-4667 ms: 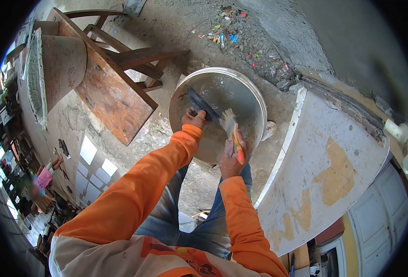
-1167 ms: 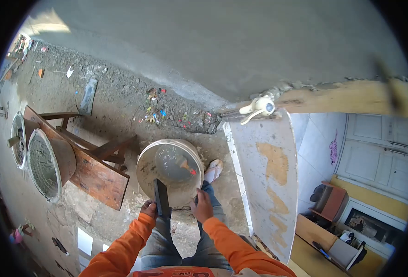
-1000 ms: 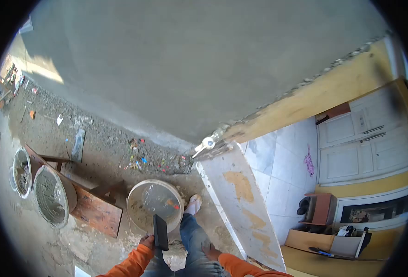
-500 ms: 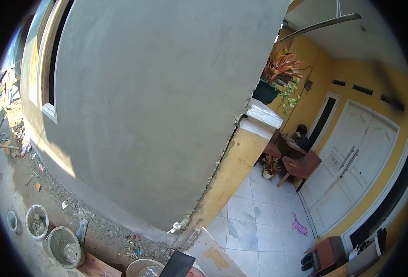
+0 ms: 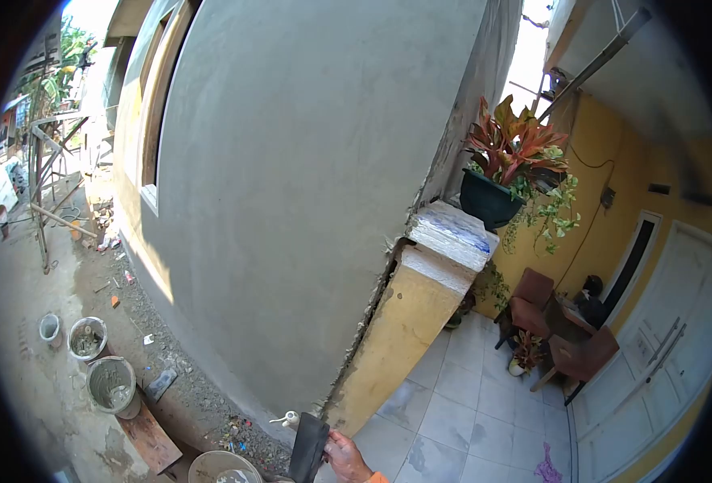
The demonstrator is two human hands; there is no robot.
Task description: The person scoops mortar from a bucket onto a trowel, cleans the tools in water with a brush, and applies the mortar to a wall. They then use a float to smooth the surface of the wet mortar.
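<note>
My right hand (image 5: 346, 457), coming out of an orange sleeve (image 5: 377, 478), is closed on a flat dark rectangular plate that looks like a plastering float (image 5: 308, 447). The float stands nearly upright at the bottom of the view, just in front of a white tap (image 5: 290, 419) at the wall's lower corner. Behind it rises a broad wall of smooth grey plaster (image 5: 315, 201). Below and left of the float is a bucket (image 5: 199, 467), partly cut off by the frame. My left hand is out of view.
Several buckets, one holding grey mortar (image 5: 113, 385), stand at left beside a wooden board (image 5: 150, 443). A yellow pillar (image 5: 404, 322) with a white cap carries a potted plant (image 5: 493, 197). Chairs (image 5: 581, 354) and a white door (image 5: 645, 354) are on the tiled porch.
The view has swung left and up, showing more of the yard and the plant. My right hand has come further into sight, and the float now stands steeper, near the tap.
</note>
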